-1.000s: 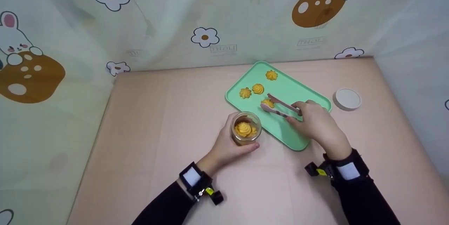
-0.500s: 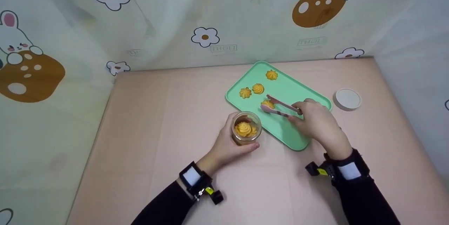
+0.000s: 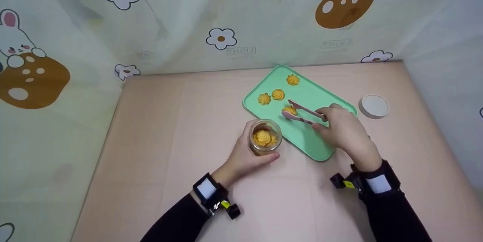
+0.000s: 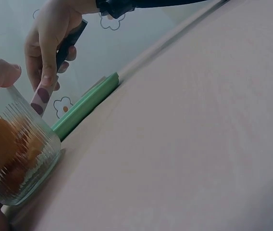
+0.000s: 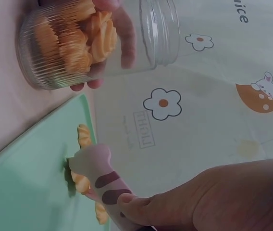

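My left hand grips a clear ribbed glass jar, its thumb toward me. Inside the jar are several swirled yellow cookies. My right hand pinches a pair of pink tongs with darker stripes. The tong tips stand on either side of one cookie low over the green tray; the near arm covers part of that cookie. Seen from the right wrist, a broad tong end hides much of the cookies behind it, and the jar's wide mouth is uncovered.
On the tray's far left part lie three more cookies, a swirled one between two star-shaped ones. A round white lid lies right of the tray. The patterned cloth backdrop rises behind the table's far edge.
The tongs and the cookie between their tips have shifted very slightly to the right with my right hand. The left hand and the jar stay in place.
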Action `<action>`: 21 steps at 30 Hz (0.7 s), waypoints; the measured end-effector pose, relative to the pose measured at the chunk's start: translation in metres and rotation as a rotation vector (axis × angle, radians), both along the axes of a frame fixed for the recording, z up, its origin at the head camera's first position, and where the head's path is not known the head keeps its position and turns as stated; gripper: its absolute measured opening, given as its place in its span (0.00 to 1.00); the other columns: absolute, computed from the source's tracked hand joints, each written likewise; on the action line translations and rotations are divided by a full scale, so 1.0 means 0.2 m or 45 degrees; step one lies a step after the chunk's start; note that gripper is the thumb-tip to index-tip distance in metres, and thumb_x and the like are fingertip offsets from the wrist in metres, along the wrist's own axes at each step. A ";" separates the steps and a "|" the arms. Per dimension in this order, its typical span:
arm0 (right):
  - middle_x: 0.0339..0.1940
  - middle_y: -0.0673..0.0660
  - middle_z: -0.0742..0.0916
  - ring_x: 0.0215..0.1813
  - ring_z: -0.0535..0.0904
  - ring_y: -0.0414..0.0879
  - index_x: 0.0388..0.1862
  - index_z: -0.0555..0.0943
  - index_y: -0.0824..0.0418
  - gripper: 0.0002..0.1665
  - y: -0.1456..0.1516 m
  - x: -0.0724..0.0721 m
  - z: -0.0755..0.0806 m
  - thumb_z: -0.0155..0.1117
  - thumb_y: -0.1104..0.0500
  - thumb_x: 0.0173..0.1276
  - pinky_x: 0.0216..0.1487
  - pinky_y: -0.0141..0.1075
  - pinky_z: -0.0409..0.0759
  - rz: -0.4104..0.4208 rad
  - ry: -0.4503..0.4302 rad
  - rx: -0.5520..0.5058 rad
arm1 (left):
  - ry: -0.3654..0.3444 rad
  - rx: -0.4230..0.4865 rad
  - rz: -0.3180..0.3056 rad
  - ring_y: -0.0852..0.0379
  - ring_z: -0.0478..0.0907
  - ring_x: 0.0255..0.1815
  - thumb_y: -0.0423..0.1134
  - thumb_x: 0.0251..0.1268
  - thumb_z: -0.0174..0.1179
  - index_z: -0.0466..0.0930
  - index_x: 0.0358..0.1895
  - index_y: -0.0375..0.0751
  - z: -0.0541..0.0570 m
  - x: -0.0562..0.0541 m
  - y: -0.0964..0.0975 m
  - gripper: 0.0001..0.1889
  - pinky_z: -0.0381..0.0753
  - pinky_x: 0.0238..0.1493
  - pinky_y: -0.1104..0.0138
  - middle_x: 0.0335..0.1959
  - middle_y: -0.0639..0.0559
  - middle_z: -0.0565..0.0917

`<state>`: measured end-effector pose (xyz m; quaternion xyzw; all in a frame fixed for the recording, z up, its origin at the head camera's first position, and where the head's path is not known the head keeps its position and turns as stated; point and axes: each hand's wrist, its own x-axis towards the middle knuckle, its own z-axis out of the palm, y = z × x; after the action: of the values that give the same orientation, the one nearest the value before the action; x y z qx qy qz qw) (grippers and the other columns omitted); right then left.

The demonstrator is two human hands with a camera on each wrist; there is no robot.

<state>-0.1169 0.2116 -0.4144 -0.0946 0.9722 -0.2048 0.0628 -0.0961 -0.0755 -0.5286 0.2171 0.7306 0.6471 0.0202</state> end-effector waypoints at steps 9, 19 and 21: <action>0.49 0.68 0.88 0.47 0.84 0.61 0.63 0.85 0.71 0.23 0.03 0.03 0.06 0.73 0.57 0.77 0.46 0.56 0.82 -0.005 0.077 -0.057 | 0.007 -0.013 -0.002 0.57 0.77 0.72 0.45 0.52 0.87 0.67 0.77 0.50 0.00 0.00 0.00 0.49 0.70 0.79 0.54 0.69 0.57 0.81; 0.49 0.69 0.88 0.48 0.84 0.64 0.62 0.86 0.70 0.22 0.06 0.06 0.14 0.73 0.57 0.76 0.45 0.57 0.82 -0.045 0.118 -0.092 | -0.022 0.010 0.006 0.55 0.76 0.72 0.46 0.52 0.87 0.68 0.77 0.49 0.01 0.00 0.00 0.49 0.70 0.80 0.52 0.69 0.57 0.81; 0.49 0.69 0.87 0.48 0.83 0.63 0.64 0.85 0.70 0.24 0.05 0.05 0.12 0.73 0.55 0.77 0.46 0.57 0.82 -0.050 0.098 -0.074 | -0.024 0.000 0.010 0.56 0.76 0.72 0.46 0.52 0.87 0.67 0.77 0.50 0.01 0.00 0.00 0.50 0.70 0.80 0.52 0.69 0.57 0.80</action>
<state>-0.1065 0.2214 -0.3906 -0.0852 0.9692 -0.2303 0.0187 -0.0957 -0.0753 -0.5268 0.2081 0.7313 0.6490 0.0245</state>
